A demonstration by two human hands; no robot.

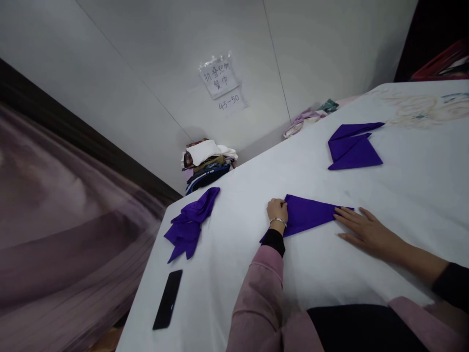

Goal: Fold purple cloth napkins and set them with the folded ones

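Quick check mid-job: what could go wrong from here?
The purple cloth might slip out of line: the right hand covers only its narrow end. The left hand, at the wide end, has a bracelet on its wrist, close enough that it could snag the fabric.

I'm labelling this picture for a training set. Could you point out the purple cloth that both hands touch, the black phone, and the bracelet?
Purple cloth [306, 215]: head view, middle of its exposed upper surface.
Black phone [167, 299]: head view, middle of its upper face.
Bracelet [278, 219]: head view, middle of its visible band.
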